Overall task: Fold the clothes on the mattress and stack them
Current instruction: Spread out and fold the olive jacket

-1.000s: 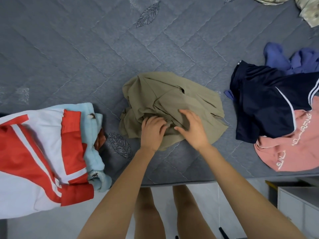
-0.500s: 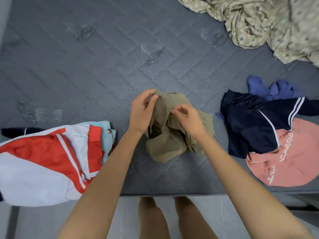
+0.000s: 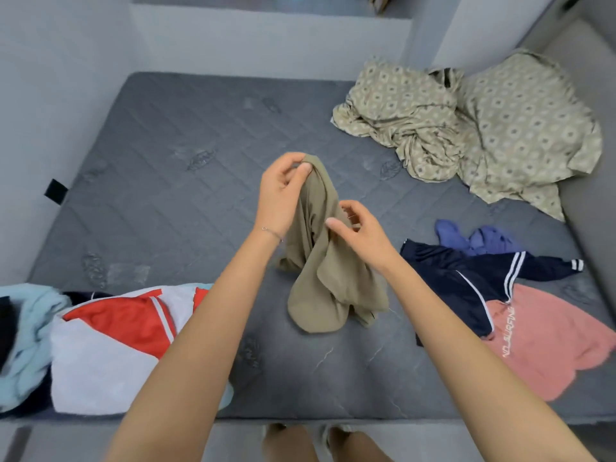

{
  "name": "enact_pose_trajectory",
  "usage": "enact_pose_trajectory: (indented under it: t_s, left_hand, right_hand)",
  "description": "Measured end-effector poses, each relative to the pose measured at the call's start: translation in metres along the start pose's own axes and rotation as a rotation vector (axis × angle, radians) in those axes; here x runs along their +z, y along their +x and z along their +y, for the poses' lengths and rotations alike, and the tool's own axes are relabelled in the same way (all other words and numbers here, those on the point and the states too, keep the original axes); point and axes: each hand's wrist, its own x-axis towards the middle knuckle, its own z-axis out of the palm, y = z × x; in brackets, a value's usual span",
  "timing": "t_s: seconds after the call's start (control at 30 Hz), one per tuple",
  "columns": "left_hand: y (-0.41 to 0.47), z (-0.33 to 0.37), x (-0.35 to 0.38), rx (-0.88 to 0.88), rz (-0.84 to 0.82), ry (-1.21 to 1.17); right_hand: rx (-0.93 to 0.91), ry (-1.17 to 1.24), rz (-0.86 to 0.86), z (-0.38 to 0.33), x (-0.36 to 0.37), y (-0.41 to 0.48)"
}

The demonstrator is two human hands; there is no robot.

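Khaki crumpled cloth garment (image 3: pixel 333 288), heaped on grey quilted mattress (image 3: pixel 166 195) 1 s ago, now hangs lifted, lower end near mattress. Left hand (image 3: pixel 281 195) pinches top edge; right hand (image 3: pixel 361 235) curled at mid-fold, grip unclear. Folding not begun yet.

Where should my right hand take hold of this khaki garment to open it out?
At the top edge, right of the left hand, coming from the right. The khaki garment hangs bunched from that one pinch, its lower end resting on the mattress, so a second high hold should spread it.
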Motion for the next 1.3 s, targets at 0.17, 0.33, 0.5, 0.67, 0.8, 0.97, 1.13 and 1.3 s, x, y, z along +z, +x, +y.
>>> enact_pose_trajectory:
  t_s: [0.17,0.33,0.5,0.67,0.8,0.97,1.13,1.3]
  left_hand:
    - [0.005,0.047,0.006,0.084,-0.088,0.000]
    - [0.004,0.042,-0.004,-0.038,-0.041,0.118]
    - [-0.037,0.002,-0.017,-0.200,0.032,0.222]
    - [-0.076,-0.020,-0.007,-0.227,-0.024,0.112]
    - [-0.086,-0.028,0.007,-0.194,-0.266,0.248]
    - [-0.073,-0.028,-0.004,-0.206,-0.130,0.338]
    - [-0.055,-0.033,-0.029,-0.294,0.083,0.302]
    - [-0.045,-0.042,-0.044,-0.384,0.221,0.325]
  right_hand:
    - [-0.012,0.045,0.079,-0.025,-0.013,-0.014]
    - [-0.007,-0.006,0.173,-0.049,-0.033,-0.011]
    - [0.057,0.141,0.282,-0.064,-0.043,-0.010]
    - [0.085,0.248,0.315,-0.074,-0.036,-0.006]
    - [0.202,0.471,0.264,-0.078,-0.025,-0.009]
    - [0.324,0.461,0.182,-0.064,-0.038,-0.012]
    - [0.416,0.382,0.103,-0.038,-0.071,-0.019]
    - [0.462,0.303,0.178,-0.018,-0.091,-0.025]
